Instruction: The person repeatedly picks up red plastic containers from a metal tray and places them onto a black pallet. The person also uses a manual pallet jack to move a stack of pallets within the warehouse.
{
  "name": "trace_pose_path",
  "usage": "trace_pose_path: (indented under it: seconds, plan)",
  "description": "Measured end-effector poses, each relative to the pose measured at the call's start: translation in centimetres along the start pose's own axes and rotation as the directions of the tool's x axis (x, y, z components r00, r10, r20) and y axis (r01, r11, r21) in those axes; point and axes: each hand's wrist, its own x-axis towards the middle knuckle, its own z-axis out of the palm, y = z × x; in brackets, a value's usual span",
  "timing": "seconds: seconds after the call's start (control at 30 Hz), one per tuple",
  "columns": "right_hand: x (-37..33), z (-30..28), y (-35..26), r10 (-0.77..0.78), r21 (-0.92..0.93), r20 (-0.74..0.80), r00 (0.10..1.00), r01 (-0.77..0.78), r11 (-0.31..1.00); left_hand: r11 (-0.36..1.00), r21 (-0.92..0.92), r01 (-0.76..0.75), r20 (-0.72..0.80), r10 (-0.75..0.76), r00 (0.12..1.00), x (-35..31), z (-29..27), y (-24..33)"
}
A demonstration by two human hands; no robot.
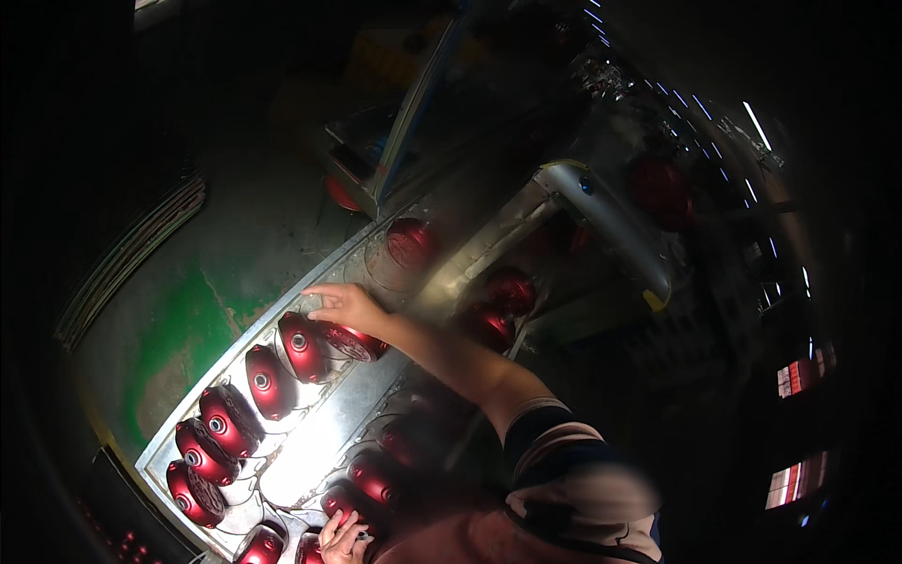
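My right hand (348, 305) reaches across with its fingers stretched out and apart, just above a red disc-shaped piece (355, 342). Next to it stands a shiny red rounded metal shell (302, 344) with a pale round fitting in its middle; whether the fingers touch either piece is unclear. At the lower edge, my left hand (343, 542) has its fingers bent together beside another red shell (340, 499). A small dark spot shows at those fingers, too small to name. The lower part of this hand is cut off by the picture's edge.
Several more red shells, such as one at the left (269, 381), stand along a metal-edged bench (329, 414) with wire-like loops. A silvery metal duct-like piece (489, 235) crosses above the far part. Long thin strips (132, 258) lie on the floor at left. Surroundings are dark.
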Motion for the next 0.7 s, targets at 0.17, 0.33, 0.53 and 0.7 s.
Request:
trace_pose_path:
  seconds: [0.17,0.33,0.53,0.7]
  plan:
    - [3.6,0.4,1.9,0.082,-0.017,-0.153,0.985,-0.085,0.996,0.951,0.269,-0.153,-0.021,0.165,0.986,1.8,3.2,3.1]
    - [2.6,-0.7,1.2,-0.093,-0.021,-0.435,0.896,0.093,0.995,0.796,0.506,-0.332,-0.063,0.418,0.906,4.1,7.4,2.6]
    - [-11.2,-6.8,-3.8,-0.321,-0.043,-0.349,0.881,0.327,0.944,0.73,0.55,-0.405,-0.049,0.513,0.857,9.0,10.7,1.8]
    - [-26.7,-9.7,-5.9,-0.109,0.076,-0.47,0.876,0.163,0.984,0.66,0.6,-0.452,-0.094,0.619,0.779,9.9,15.1,3.3]
